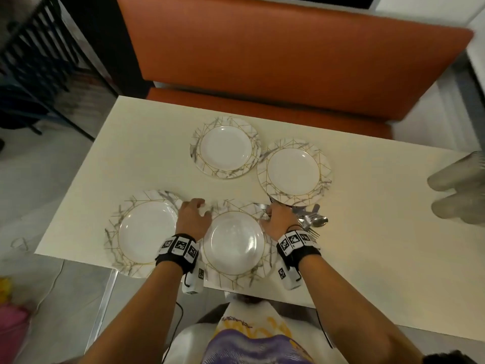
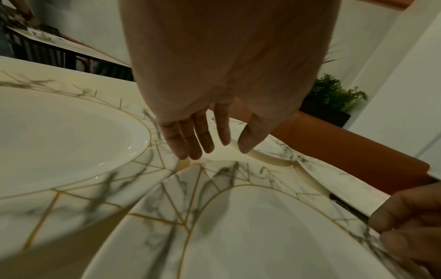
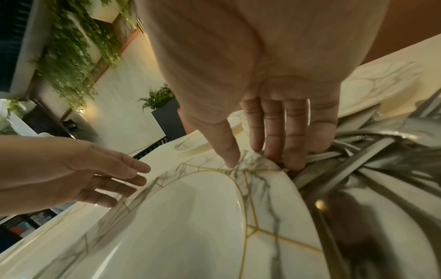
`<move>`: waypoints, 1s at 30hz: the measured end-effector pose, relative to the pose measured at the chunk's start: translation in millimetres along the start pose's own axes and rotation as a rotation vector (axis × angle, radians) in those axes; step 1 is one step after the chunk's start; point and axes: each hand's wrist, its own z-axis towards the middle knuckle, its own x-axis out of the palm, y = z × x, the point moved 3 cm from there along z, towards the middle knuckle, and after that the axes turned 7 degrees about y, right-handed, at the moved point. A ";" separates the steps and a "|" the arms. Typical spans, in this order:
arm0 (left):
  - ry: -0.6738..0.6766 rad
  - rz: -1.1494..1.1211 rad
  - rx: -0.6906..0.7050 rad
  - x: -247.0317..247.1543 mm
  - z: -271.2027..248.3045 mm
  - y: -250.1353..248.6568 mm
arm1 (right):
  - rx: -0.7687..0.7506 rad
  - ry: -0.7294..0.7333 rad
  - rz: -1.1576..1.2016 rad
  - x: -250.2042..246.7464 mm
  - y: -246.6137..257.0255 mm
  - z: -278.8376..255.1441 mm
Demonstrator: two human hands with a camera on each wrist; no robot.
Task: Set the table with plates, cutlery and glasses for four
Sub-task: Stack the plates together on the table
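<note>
Hands (image 1: pixel 194 216) (image 1: pixel 275 219) cover near plate (image 1: pixel 233 243) rim; cutlery (image 1: pixel 312 219) half-hidden.

Dim warm light, blurred edges, wide-angle distortion

no readable text, labels or numbers anywhere
</note>
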 end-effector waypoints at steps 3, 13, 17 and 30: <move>0.046 0.014 -0.017 -0.7 -0.2 1.0 | 0.034 -0.012 0.006 2.4 5.0 -0.4; -0.007 -0.153 0.061 -14.4 0.7 -34.1 | 0.034 -0.008 0.207 -35.5 1.0 -8.4; 0.040 -0.320 0.045 -13.6 7.1 -56.2 | -0.042 -0.151 0.316 -78.8 -4.7 -15.4; 0.259 -1.134 -0.176 35.5 6.1 -119.4 | -0.093 -0.421 0.738 -161.2 -24.5 7.8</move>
